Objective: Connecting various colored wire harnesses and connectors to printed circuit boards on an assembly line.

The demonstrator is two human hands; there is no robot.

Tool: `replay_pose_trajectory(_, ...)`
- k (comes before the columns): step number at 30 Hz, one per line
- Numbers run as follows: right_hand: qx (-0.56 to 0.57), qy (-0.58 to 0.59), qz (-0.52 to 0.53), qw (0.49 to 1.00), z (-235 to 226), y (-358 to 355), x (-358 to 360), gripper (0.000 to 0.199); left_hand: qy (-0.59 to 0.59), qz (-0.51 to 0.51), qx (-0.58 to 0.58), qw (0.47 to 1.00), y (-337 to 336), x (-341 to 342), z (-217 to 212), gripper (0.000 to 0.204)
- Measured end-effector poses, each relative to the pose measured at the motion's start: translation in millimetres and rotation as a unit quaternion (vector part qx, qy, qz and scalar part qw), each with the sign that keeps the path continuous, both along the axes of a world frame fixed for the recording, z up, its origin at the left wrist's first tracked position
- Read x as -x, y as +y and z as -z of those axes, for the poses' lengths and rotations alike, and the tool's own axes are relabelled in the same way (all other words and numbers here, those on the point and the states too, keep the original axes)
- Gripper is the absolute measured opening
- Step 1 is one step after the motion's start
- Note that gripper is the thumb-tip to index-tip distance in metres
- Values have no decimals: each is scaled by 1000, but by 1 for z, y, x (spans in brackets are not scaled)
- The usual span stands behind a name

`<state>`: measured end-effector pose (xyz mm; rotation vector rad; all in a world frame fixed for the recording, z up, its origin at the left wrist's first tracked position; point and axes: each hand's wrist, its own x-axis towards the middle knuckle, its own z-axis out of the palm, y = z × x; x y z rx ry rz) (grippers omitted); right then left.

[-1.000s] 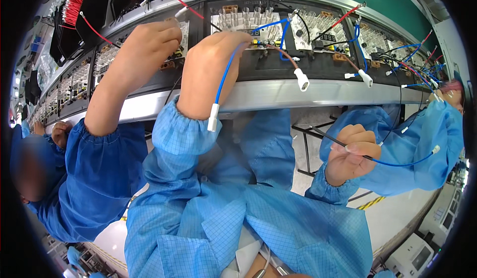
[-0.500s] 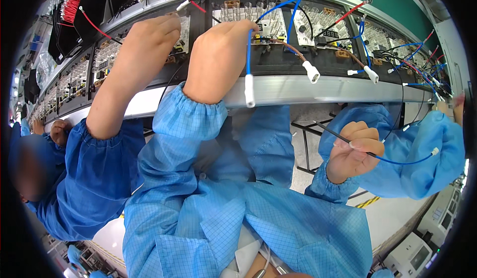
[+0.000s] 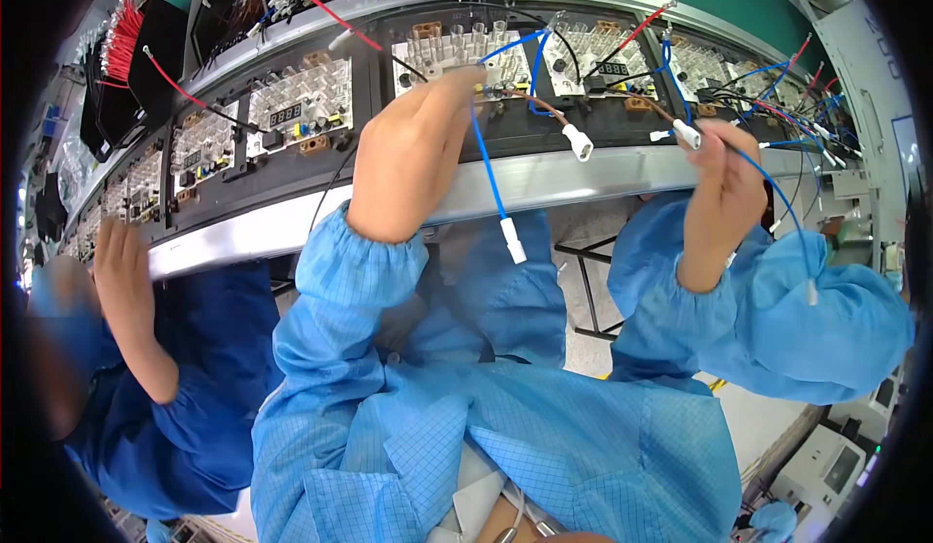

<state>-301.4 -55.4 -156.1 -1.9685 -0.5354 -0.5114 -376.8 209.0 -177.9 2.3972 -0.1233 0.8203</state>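
Observation:
My left hand (image 3: 408, 154) reaches up to a test board with clear sockets (image 3: 442, 52) on the long black panel (image 3: 321, 169). Its fingertips pinch a blue wire (image 3: 488, 169) whose white connector (image 3: 512, 240) dangles below the panel's metal edge. My right hand (image 3: 724, 188) is raised to the panel further right and grips a thin blue wire (image 3: 782, 208) that runs down over my sleeve to a white end (image 3: 812, 292). A brown wire's white connector (image 3: 686, 133) sits at its fingertips. Another brown lead ends in a white connector (image 3: 577, 142) between my hands.
A co-worker in a darker blue coat stands at the left, one hand (image 3: 121, 256) resting at the panel's metal edge (image 3: 224, 242). Red leads (image 3: 175, 82) and several blue and red wires (image 3: 768, 96) hang from the boards. White equipment (image 3: 826, 465) sits at the lower right.
My right hand has risen from down by my side up to the panel with its blue wire. My left hand shifted right along the board. The co-worker's arm dropped from the panel to its edge.

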Motion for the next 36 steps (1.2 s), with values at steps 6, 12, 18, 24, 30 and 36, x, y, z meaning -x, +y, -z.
replay_pose_trajectory(6, -12, 79, 7, 997, 17, 26, -16, 15, 28, 33, 160, 986, -9, 35, 7, 48)
replay_pose_trajectory(12, -18, 77, 32, 996, 23, 39, -22, 12, 30, 50, 169, 984, 1, 67, 35, 41)
replay_pose_trajectory(18, -46, 110, 40, 992, 33, 42, -33, 14, 18, 75, 62, 995, 10, 63, 28, 20)
replay_pose_trajectory(24, -9, 84, 25, 996, 42, 35, -44, 17, 9, 85, 49, 995, 13, 64, 29, 20)
replay_pose_trajectory(30, -4, 99, 37, 994, 40, 34, -40, 18, -4, 91, 39, 995, 12, 65, 34, 22)
replay_pose_trajectory(36, -35, 115, 35, 992, 42, 33, -42, 20, -6, 93, 36, 995, 13, 65, 33, 21)
